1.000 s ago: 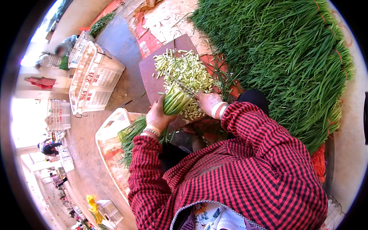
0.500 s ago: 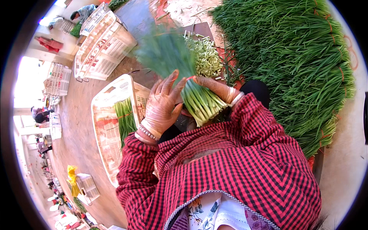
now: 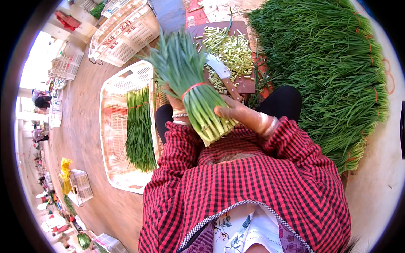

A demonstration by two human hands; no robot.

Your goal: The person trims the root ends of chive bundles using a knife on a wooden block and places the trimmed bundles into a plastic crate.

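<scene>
A thick bundle of garlic chives [image 3: 198, 101] with a red band round it slants in front of me, pale cut ends toward me and green tips away. My left hand [image 3: 176, 103] supports it from beneath on the left; its fingers are hidden behind the stems. Gripping the bundle's right side near the cut ends is my right hand [image 3: 242, 113], thumb on top. Both hands wear thin clear gloves. Beyond the bundle, a knife [image 3: 218, 66] with a wooden handle lies on a brown cutting board [image 3: 247, 86], among chopped stem ends [image 3: 234, 52].
A white plastic crate [image 3: 113, 145] on my left holds a banded chive bundle [image 3: 141, 130]. Stacked crates [image 3: 126, 38] stand farther off. A long pile of banded chives [image 3: 320, 76] lies on my right. People and more crates are in the far left background.
My left hand has gone from above the band to underneath the bundle. The bundle has tilted and come nearer; the knife and more of the board now show.
</scene>
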